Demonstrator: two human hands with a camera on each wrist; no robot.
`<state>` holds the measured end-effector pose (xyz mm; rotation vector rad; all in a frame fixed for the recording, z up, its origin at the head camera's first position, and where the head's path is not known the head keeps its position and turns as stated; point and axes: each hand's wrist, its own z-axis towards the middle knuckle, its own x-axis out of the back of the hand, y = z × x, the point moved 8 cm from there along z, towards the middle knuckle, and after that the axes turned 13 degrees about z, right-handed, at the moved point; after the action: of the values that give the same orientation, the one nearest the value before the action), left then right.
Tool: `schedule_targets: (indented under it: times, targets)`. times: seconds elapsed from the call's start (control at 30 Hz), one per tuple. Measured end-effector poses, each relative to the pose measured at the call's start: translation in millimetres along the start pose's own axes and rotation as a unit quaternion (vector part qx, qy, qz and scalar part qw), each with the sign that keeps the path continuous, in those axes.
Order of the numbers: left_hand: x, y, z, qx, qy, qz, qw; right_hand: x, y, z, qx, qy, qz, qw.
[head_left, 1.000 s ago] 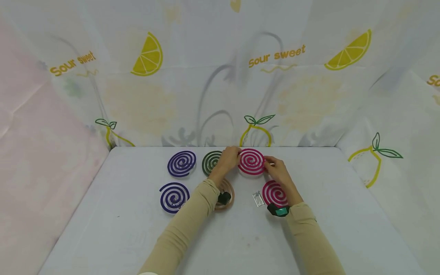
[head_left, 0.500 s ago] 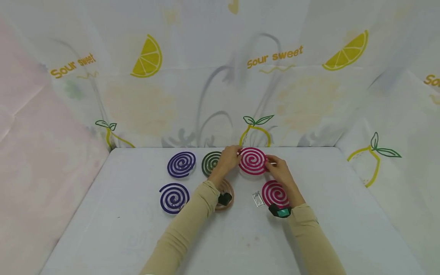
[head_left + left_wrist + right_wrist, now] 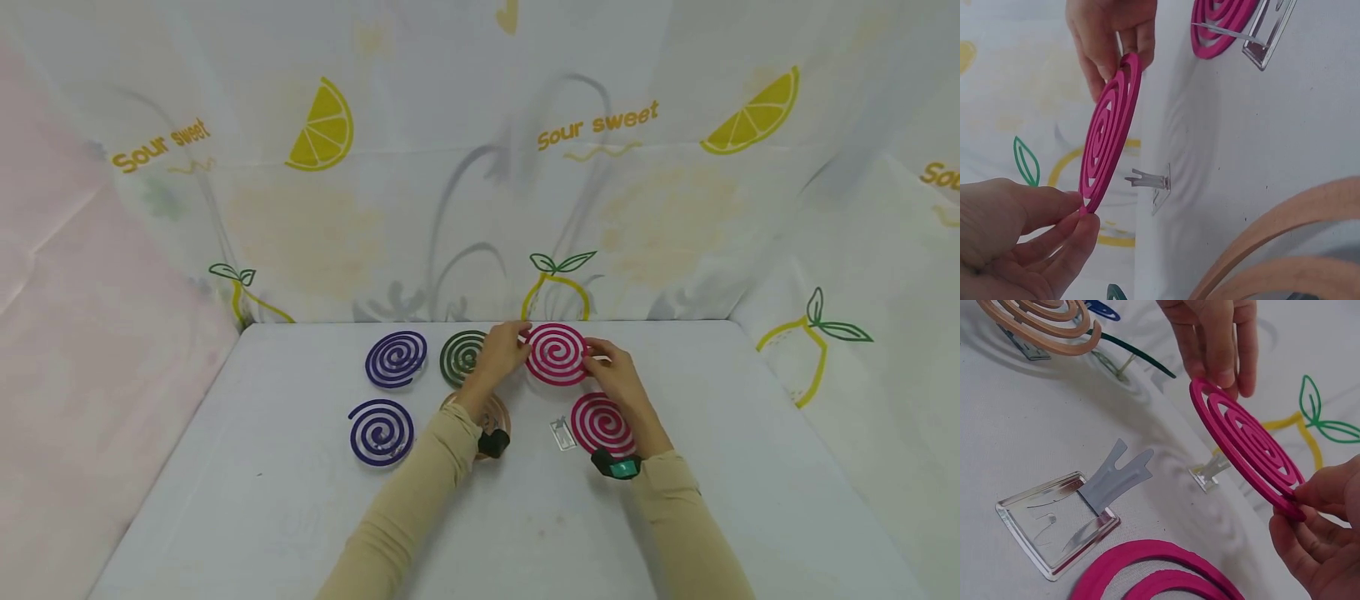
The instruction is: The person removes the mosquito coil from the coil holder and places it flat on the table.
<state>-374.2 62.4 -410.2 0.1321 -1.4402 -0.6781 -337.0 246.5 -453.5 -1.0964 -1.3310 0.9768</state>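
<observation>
A pink mosquito coil (image 3: 557, 352) is held above the back of the table by both hands. The left hand (image 3: 504, 354) pinches its left edge between thumb and fingers; the right hand (image 3: 617, 375) pinches the opposite edge. In both wrist views the coil appears tilted and apart from a small metal coil stand (image 3: 1150, 181) with an upright forked tab. Closer to the person lies a second pink coil (image 3: 600, 422), partly behind the right wrist. Beside that coil is another metal stand (image 3: 1060, 519) with its forked tab raised.
Two dark blue coils (image 3: 381, 433) are at the left. A green coil (image 3: 450, 367) and a tan coil (image 3: 1285, 219) are partly covered by the left hand and arm. A printed cloth backdrop (image 3: 420, 208) rises behind the white table (image 3: 247, 517).
Both hands have shifted slightly right with the pink coil between them. Their pinch on its edges looks the same. The other coils have stayed in place.
</observation>
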Motion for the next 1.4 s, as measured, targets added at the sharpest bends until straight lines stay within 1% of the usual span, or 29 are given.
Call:
schedule_targets:
  times: [0.1,0.33,0.4,0.47,0.57,0.63,0.7,0.77,0.87,1.07,1.2,1.4]
  targets:
    - [0.3,2.3,-2.6,-0.004,0.002,-0.009,0.9999,2.4,-0.7,-2.8,0.001,0.003,0.002,1.0]
    - [-4.6,4.0,-9.2,0.004,-0.013,-0.036,0.9993,7.3,-3.2,-10.4,0.011,0.009,0.009,0.9999]
    - [-5.7,4.8,-10.9,-0.001,-0.009,-0.035,0.9993,8.6,-5.0,-13.9,0.01,0.009,0.011,0.9998]
    - [-6.6,5.4,-12.7,-0.007,-0.006,-0.035,0.9994,7.7,-13.7,-20.6,0.005,0.01,0.013,0.9999]
    - [-6.6,9.0,-16.4,-0.026,0.001,-0.031,0.9992,8.7,-16.1,-26.3,-0.004,0.009,0.018,0.9998]
    - [-7.0,11.9,-18.9,-0.036,-0.001,-0.031,0.9989,10.1,-15.1,-29.1,-0.008,0.01,0.02,0.9997]
    - [-7.1,14.8,-21.0,-0.048,-0.002,-0.031,0.9984,13.1,-7.0,-28.3,-0.005,0.01,0.023,0.9997]
    - [-7.4,16.6,-22.7,-0.052,-0.006,-0.035,0.998,14.5,-5.0,-29.6,0.002,0.01,0.026,0.9996]
    - [-7.0,17.9,-24.6,-0.055,-0.009,-0.039,0.9977,15.3,-5.5,-31.1,0.012,0.01,0.019,0.9997]
    - [-3.5,19.1,-30.8,-0.062,-0.002,-0.045,0.997,16.4,-9.1,-36.4,0.028,0.005,0.009,0.9995]
    - [-0.8,19.0,-35.4,-0.054,-0.007,-0.054,0.9971,16.9,-12.3,-42.1,0.037,-0.004,0.002,0.9993]
    - [1.7,16.5,-45.4,-0.023,-0.035,-0.075,0.9963,13.6,-12.7,-50.8,0.042,-0.023,-0.015,0.9987]
